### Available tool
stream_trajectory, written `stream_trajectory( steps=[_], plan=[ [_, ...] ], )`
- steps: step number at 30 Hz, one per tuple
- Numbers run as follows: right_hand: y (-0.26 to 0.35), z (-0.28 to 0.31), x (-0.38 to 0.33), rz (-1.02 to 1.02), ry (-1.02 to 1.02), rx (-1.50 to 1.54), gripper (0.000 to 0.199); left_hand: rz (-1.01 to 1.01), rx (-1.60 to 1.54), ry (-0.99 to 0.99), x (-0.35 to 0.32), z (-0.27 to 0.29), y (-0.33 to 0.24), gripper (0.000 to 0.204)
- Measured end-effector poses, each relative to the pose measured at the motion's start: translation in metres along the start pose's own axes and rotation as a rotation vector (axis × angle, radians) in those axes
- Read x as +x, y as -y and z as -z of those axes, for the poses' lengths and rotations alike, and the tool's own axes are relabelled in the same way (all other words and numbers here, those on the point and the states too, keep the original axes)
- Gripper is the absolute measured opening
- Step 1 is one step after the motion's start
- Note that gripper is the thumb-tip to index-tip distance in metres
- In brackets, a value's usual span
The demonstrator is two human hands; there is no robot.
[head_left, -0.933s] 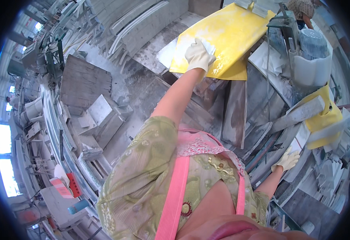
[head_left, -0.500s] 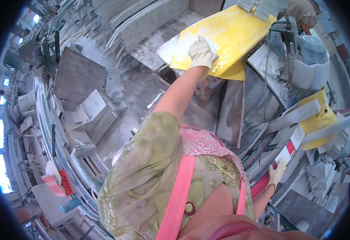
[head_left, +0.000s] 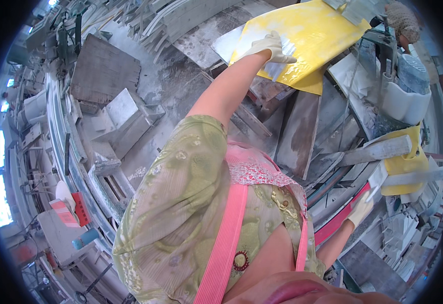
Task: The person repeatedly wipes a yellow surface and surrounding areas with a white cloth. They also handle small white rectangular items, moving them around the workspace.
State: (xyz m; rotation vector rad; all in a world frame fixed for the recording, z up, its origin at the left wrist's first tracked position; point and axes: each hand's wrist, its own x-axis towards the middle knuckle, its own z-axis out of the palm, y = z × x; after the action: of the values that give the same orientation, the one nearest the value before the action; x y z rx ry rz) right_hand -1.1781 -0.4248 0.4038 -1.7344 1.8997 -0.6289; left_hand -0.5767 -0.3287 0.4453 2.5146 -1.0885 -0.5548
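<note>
My left hand [head_left: 271,50], in a pale rubber glove, lies over a wet yellow sheet [head_left: 328,30] with its thumb stretched out and fingers apart. A milky wet patch spreads around it. Down at the right, my gloved right hand [head_left: 362,209] has its fingers closed on a small white strip [head_left: 374,192]. What the strip is made of cannot be made out. That hand is beside a long red-topped rail [head_left: 339,221], near a larger white piece [head_left: 378,174] at the rail's far end.
A white tub [head_left: 404,103] holding a grey motor-like housing [head_left: 413,72] stands at the right. A second yellow sheet [head_left: 408,161] hangs below it. Another person [head_left: 405,23] is at the far right. Boxy grey slabs [head_left: 121,108] and stacked strips [head_left: 201,15] lie left and back.
My left hand has turned, its thumb now pointing right. My right hand has moved up and right along the rail with the small white strip. The whole view has shifted slightly.
</note>
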Motion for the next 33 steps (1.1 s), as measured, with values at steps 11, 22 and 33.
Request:
stream_trajectory(
  steps=[11,22,33],
  plan=[
    [0.289,-0.279,-0.072,0.261,0.490,1.030,0.043,-0.026,-0.085,-0.089,-0.019,0.000,0.002,0.131],
    [0.312,-0.352,-0.075,0.737,0.718,0.804,0.092,-0.013,-0.124,-0.130,-0.013,-0.009,0.006,0.106],
    [0.325,-0.315,-0.095,0.728,0.523,-0.004,0.095,0.191,0.070,-0.173,-0.021,-0.009,-0.035,0.126]
  ],
)
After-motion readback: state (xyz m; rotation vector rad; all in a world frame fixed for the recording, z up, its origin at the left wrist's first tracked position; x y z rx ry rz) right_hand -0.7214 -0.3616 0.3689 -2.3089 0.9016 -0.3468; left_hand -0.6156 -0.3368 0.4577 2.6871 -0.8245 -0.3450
